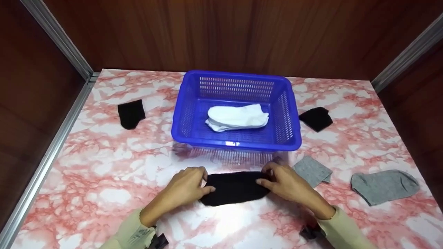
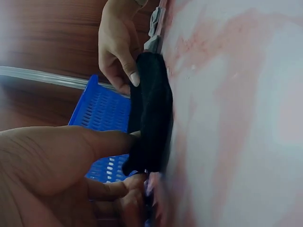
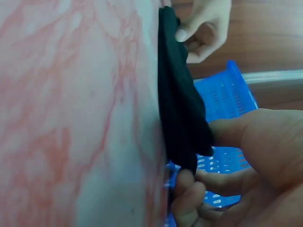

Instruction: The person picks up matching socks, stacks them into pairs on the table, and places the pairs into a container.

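A black sock (image 1: 235,187) lies stretched sideways just in front of the basket, near the table surface. My left hand (image 1: 187,186) pinches its left end between thumb and fingers, while my right hand (image 1: 285,181) pinches the right end. In the left wrist view the sock (image 2: 154,109) spans between the two hands, and part of my left thumb's tip goes behind the cloth. The right wrist view shows the sock (image 3: 180,94) as layered fabric, with loose edges by my right fingers (image 3: 187,194).
Behind the hands stands a blue plastic basket (image 1: 236,147) with white socks (image 1: 238,117) inside. Black socks lie left (image 1: 131,114) and right (image 1: 316,118) of it. A folded grey sock (image 1: 311,171) and a flat grey sock (image 1: 384,186) lie at right. Wooden panels (image 1: 228,34) enclose the table.
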### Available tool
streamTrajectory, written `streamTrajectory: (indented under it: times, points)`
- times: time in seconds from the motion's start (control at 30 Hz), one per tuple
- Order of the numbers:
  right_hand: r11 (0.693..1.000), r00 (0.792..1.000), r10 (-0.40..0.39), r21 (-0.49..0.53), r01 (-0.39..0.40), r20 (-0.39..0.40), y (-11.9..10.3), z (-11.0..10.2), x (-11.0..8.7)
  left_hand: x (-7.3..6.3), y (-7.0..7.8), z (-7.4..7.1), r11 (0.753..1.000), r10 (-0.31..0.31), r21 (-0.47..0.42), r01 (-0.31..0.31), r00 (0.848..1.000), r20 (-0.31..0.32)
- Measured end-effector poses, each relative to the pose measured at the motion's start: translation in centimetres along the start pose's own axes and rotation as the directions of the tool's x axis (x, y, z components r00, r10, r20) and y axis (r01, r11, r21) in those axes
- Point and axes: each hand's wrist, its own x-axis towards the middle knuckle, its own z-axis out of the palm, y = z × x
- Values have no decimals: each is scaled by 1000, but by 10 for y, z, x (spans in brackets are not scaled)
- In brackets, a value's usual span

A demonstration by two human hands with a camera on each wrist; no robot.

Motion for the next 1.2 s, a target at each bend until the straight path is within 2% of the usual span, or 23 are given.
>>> streamTrajectory:
  times: [0.1, 0.23, 0.33, 0.43, 0.5, 0.6, 0.63, 0.67, 0.73, 0.83, 0.9, 1.13, 1.2]
  points:
    - [1000, 1000, -9, -6, 9, 24, -2, 0, -3, -1, 2, 3, 1000, 0, -18, 0, 1000, 9]
    - [999, 998, -30, 46, 27, 62, -3, -1, -4, -3, 3, 4, 998, 17, -68, -15, 999, 28]
    - [994, 996, -48, 100, 41, 69, -2, -1, -5, -3, 3, 4, 989, 34, -144, -26, 998, 53]
    - [985, 997, -64, 161, 55, 51, 0, -1, -3, -1, 1, 0, 965, 49, -261, -28, 996, 75]
    - [976, 997, -61, 210, 50, 45, 1, -2, -2, 2, -1, -3, 911, 45, -412, 3, 993, 109]
    - [958, 995, -60, 284, 37, 74, 4, -6, -1, 7, -7, -7, 782, 38, -618, 78, 984, 173]
    - [953, 994, -57, 301, 27, 91, 5, -7, 0, 8, -10, -8, 736, 36, -669, 104, 981, 192]
    - [948, 992, -53, 317, 16, 111, 6, -8, 0, 9, -12, -10, 702, 26, -701, 127, 979, 203]
    - [939, 988, -48, 344, -5, 146, 10, -11, 1, 10, -17, -11, 702, 19, -700, 128, 980, 197]
    - [927, 984, -30, 374, -38, 174, 13, -14, 1, 10, -23, -11, 742, -11, -659, 121, 986, 169]
    - [920, 983, -25, 390, -48, 181, 14, -16, 2, 10, -26, -9, 758, -25, -641, 122, 987, 158]
    - [932, 983, -47, 362, -20, 175, 8, -19, -1, 13, -26, -4, 731, -2, -670, 127, 983, 184]
    - [933, 982, -50, 359, -19, 181, 5, -22, -2, 13, -25, -7, 737, 10, -666, 114, 984, 179]
